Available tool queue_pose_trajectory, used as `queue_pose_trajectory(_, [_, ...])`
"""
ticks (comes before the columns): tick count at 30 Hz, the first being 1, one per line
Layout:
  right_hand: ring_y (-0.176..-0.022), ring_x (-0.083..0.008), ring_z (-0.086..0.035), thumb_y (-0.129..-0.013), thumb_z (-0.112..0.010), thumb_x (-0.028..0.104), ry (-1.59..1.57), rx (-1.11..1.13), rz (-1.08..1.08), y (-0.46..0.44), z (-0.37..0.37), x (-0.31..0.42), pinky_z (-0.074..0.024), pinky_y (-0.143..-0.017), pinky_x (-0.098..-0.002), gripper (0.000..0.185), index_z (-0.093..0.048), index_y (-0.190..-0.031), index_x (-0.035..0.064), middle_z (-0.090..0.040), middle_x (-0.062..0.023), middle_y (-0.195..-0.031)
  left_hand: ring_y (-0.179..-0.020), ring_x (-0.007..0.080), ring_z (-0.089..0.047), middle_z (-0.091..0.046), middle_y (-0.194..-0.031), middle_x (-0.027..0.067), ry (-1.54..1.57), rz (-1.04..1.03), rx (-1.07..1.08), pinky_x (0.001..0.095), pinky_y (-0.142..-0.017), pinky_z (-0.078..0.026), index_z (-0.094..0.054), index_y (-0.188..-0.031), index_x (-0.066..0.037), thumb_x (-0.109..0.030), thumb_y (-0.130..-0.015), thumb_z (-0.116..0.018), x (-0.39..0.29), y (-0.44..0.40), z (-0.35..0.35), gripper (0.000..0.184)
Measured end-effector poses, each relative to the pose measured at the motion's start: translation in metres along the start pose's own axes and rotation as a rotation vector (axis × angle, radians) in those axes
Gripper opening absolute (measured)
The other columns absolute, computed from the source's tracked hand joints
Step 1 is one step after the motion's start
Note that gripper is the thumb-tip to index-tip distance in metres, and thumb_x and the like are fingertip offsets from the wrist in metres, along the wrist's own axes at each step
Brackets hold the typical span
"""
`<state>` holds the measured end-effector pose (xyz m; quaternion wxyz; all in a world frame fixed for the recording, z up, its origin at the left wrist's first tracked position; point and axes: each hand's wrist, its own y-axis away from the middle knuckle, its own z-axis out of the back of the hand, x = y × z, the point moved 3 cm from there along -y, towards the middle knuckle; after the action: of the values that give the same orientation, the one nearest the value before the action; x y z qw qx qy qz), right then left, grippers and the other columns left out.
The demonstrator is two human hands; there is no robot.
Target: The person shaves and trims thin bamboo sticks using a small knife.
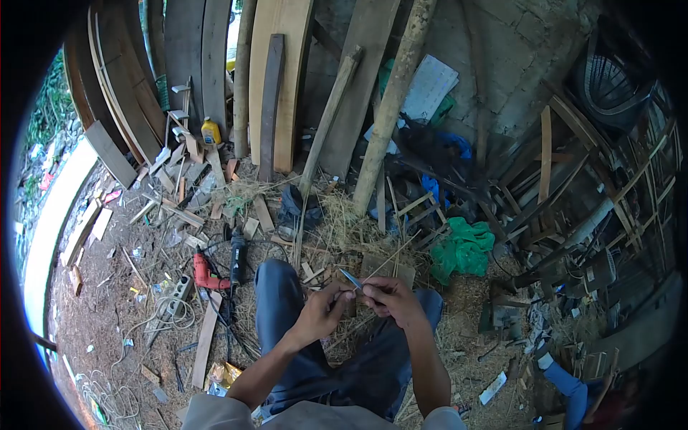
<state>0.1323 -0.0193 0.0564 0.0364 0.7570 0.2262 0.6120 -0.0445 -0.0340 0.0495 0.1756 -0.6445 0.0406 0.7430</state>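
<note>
Both my hands meet above my knees, near the middle of the view. A small knife [350,278] with a bluish blade points up and left between them. My right hand [389,297] has its fingers wrapped at the knife's lower end. A thin light strip [390,258] rises from beside the same hand toward the upper right. My left hand [324,308] is closed, its fingertips pinched just left of the blade; what they hold is too small to make out.
A red drill [208,274], a dark power tool [238,258] and a power strip [174,297] with cords lie left of my knees. Green plastic [464,247] lies to the right. Boards [276,93] lean at the back. A blue sleeve [566,387] shows at the lower right.
</note>
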Motion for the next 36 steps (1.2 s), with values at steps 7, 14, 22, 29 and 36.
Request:
queue_pose_trajectory(7, [-0.046,-0.0021,-0.032,-0.092,-0.055,0.011,-0.031,-0.166,0.091,-0.010,0.047,0.020,-0.0249,-0.040,-0.0193,0.024,-0.061,-0.112,-0.0005,-0.048,0.0012,-0.063,-0.058,0.0255,-0.058,-0.058,-0.069,0.0143,-0.064,-0.015,-0.070,0.0315,-0.054,-0.042,-0.054,-0.098,-0.001,-0.006,-0.089,-0.054,0.000,0.020,0.015,0.010])
queue_pose_trajectory(14, [-0.046,-0.0031,-0.031,-0.092,-0.057,0.014,-0.019,-0.017,0.006,-0.010,-0.033,-0.013,-0.0226,-0.041,-0.0187,0.024,-0.060,-0.109,-0.0034,-0.048,0.0000,-0.063,-0.071,0.0327,-0.064,-0.063,-0.079,0.0165,-0.119,-0.085,-0.094,0.0348,-0.059,-0.046,-0.054,-0.099,0.000,-0.002,-0.088,-0.054,0.003,0.013,0.019,0.011])
queue_pose_trajectory(22, [-0.046,-0.0034,-0.035,-0.093,-0.056,0.013,0.053,0.117,0.031,-0.011,-0.025,-0.004,-0.0231,-0.040,-0.0202,0.020,-0.061,-0.105,-0.0022,-0.050,-0.0013,-0.062,-0.070,0.0294,-0.064,-0.063,-0.080,0.0161,-0.076,0.010,-0.052,0.0331,-0.062,-0.047,-0.053,-0.101,0.000,-0.003,-0.091,-0.052,0.012,0.026,0.018,0.011])
queue_pose_trajectory(29, [-0.045,-0.0030,-0.033,-0.092,-0.058,0.012,-0.015,0.101,0.010,-0.004,-0.004,-0.012,-0.0227,-0.040,-0.0200,0.019,-0.061,-0.105,-0.0017,-0.052,-0.0019,-0.063,-0.070,0.0178,-0.062,-0.062,-0.077,0.0120,-0.029,0.020,0.010,0.0286,-0.062,-0.046,-0.053,-0.101,0.000,-0.006,-0.093,-0.050,0.019,0.031,-0.002,0.010])
queue_pose_trajectory(36, [-0.044,-0.0022,-0.032,-0.092,-0.059,0.015,-0.028,-0.021,-0.058,0.008,0.029,-0.020,-0.0222,-0.040,-0.0194,0.022,-0.062,-0.098,-0.0057,-0.052,-0.0005,-0.064,-0.066,0.0144,-0.058,-0.060,-0.076,0.0096,-0.042,0.065,0.116,0.0284,-0.062,-0.045,-0.054,-0.101,0.001,-0.009,-0.095,-0.049,0.024,0.031,-0.014,0.012])
